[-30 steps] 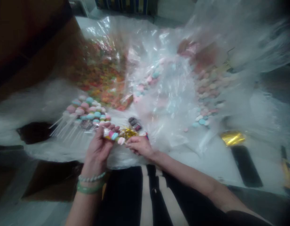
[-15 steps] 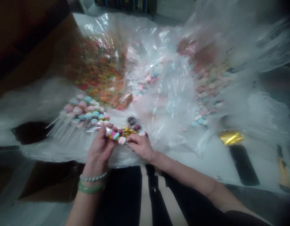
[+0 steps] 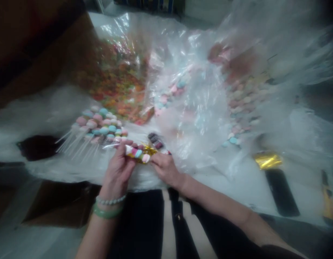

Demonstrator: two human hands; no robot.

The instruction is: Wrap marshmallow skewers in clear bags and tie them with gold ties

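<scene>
Pastel marshmallow skewer (image 3: 138, 154) in cellophane, gripped by left hand (image 3: 118, 169); right hand (image 3: 165, 168) pinching gold tinsel tie (image 3: 149, 149) at its neck; more skewers (image 3: 98, 131) just beyond left hand.

- A white work surface (image 3: 244, 190) is being covered by crumpled clear plastic sheeting (image 3: 188, 46).
- A heap of orange mixed candies (image 3: 117, 90) is being kept under the plastic.
- Pastel candies on white sticks (image 3: 97, 129) are being fanned out at the near left.
- Pink and pale candies (image 3: 236, 104) are being piled toward the right.
- A gold foil strip (image 3: 267, 160) is being rested just beyond a black rectangular slab (image 3: 282, 192).
- A yellow object (image 3: 329, 196), too blurred to name, is being shown at the right edge.
</scene>
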